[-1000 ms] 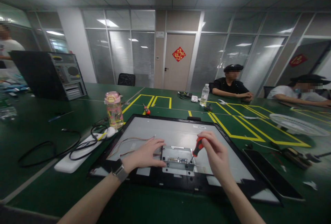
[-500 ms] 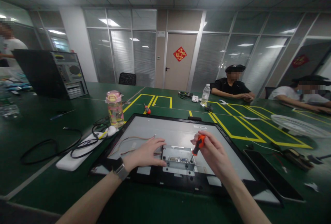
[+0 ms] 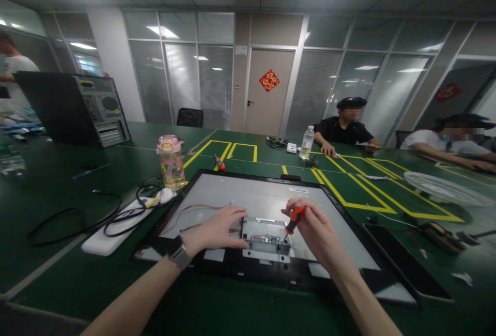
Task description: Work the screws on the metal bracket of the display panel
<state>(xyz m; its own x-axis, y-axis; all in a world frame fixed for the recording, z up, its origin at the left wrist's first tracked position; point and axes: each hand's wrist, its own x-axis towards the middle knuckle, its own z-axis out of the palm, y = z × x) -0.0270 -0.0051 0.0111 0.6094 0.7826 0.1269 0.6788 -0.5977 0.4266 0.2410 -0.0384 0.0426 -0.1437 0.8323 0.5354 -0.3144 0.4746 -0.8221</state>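
A monitor panel (image 3: pixel 248 191) with a black frame and grey back lies flat on the table before me. Near its front edge sits a metal bracket (image 3: pixel 267 258) with small parts on it. My left hand (image 3: pixel 220 227) lies at the bracket's left side, fingers spread, the thumb by its lower corner. In my right hand (image 3: pixel 312 227) is an orange-and-black screwdriver (image 3: pixel 296 218), held between the fingers and tilted. Its tip points down at the bracket's right end; whether it meets a screw is too small to see. Thin wires (image 3: pixel 194 208) run across the panel left of the bracket.
Left of the panel are a pink-lidded bottle (image 3: pixel 171 165), a white power strip (image 3: pixel 112 235) and black cables. A second screwdriver (image 3: pixel 219 163) lies behind it, and a dark flat panel (image 3: pixel 406 258) at right. A computer case (image 3: pixel 70 108) stands far left; people sit across the table.
My right hand and the screwdriver have shifted very slightly left; my left hand stays at the bracket. Across the table, the person in black has moved a hand out onto the tabletop.
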